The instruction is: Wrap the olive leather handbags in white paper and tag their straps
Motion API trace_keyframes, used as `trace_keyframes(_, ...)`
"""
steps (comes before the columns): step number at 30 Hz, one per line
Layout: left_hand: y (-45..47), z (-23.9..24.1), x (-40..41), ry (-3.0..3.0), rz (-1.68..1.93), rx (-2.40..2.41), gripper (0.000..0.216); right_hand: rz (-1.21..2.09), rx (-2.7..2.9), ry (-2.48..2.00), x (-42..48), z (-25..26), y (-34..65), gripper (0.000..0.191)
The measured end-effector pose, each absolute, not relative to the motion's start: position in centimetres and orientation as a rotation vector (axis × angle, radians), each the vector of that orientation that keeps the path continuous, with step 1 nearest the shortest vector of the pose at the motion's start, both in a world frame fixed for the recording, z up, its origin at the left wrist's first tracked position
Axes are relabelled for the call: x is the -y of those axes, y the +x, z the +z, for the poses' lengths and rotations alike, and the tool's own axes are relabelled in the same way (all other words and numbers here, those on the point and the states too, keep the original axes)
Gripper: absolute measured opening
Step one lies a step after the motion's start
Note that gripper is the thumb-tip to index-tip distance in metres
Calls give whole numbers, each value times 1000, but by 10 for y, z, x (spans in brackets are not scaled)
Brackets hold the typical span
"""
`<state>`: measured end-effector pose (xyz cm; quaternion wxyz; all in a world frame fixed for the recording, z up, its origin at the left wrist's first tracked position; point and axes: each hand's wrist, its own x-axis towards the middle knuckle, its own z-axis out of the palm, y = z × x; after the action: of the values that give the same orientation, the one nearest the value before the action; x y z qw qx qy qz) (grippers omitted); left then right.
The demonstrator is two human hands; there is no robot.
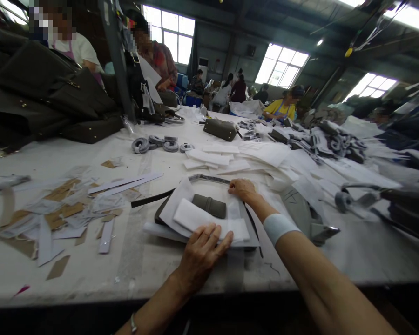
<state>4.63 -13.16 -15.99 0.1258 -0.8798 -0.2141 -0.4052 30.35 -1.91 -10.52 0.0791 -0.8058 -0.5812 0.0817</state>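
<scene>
A grey handbag (209, 205) lies flat on the worktable (146, 265) in front of me, mostly wrapped in white paper sheets (195, 217). My left hand (201, 251) rests flat on the near edge of the paper, fingers stretched out. My right hand (242, 190) lies at the far right side of the bag, fingers curled down on the paper there. A pale band sits around my right wrist. A dark strap (152, 198) runs out from the bag to the left.
Paper and cardboard scraps (66, 209) litter the table on the left. Rolled grey straps (158, 144), white sheets (209, 158) and another grey bag (220, 129) lie farther back. Dark bags (49, 93) are piled at far left. Grey hardware (349, 200) sits right. Several people work behind.
</scene>
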Motion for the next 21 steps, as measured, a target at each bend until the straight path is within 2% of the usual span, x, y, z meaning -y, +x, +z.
trace_keyframes(7,39,-153,128,-2585,-1339,635,37,227,1297,-2159,66,-85,357,38)
trace_keyframes(11,33,-142,125,-2608,-1438,635,38,565,1245,-2033,109,-96,367,43)
trace_keyframes(16,25,-122,119,-2625,-1501,652,37,997,1162,-1691,119,-131,326,57)
trace_keyframes(21,18,-106,114,-2656,-1521,647,37,1024,961,-1442,83,-140,293,80)
